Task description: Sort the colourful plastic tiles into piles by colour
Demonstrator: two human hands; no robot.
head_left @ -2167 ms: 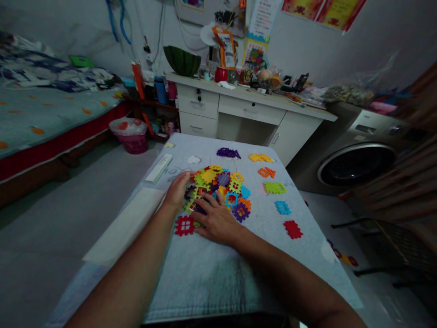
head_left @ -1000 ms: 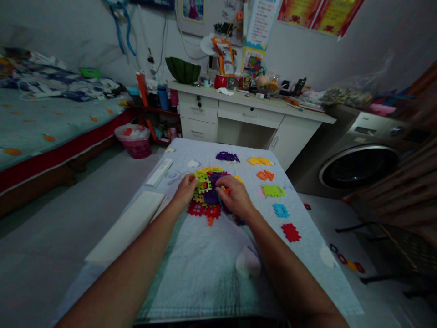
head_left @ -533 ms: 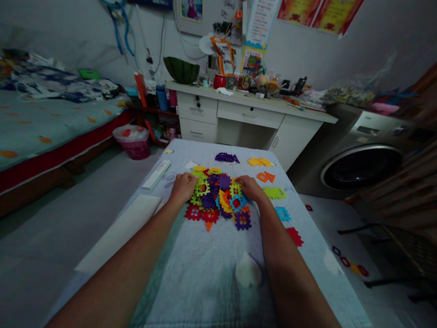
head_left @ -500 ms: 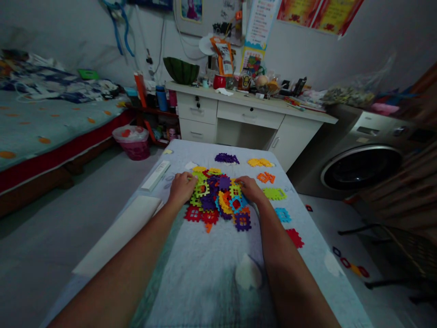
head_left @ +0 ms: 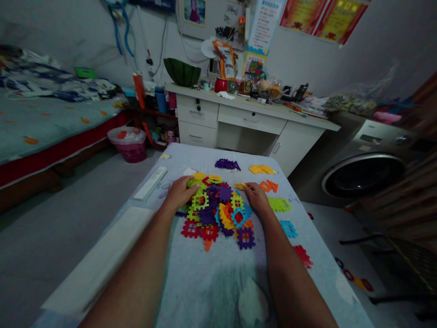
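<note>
A heap of coloured plastic interlocking tiles (head_left: 218, 210) lies in the middle of a table covered with a pale blue cloth (head_left: 211, 282). My left hand (head_left: 179, 193) rests on the heap's left side, fingers curled over a light green tile. My right hand (head_left: 256, 197) is at the heap's right edge, fingertips pinched on a yellow tile (head_left: 240, 186). Sorted small groups lie around: purple tiles (head_left: 227, 164), yellow tiles (head_left: 261, 170), orange tiles (head_left: 268, 186), green tiles (head_left: 280, 204), blue tiles (head_left: 288, 228) and red tiles (head_left: 302, 256).
A long white box (head_left: 150, 183) and a flat white slab (head_left: 102, 255) lie along the table's left edge. Behind stand a cluttered white desk (head_left: 249, 118), a washing machine (head_left: 362, 168), a bed (head_left: 41, 123) and a pink bin (head_left: 124, 143).
My right hand has moved from the middle of the heap to its right edge and closed on a yellow tile. The heap has spread out. The view has tilted slightly down.
</note>
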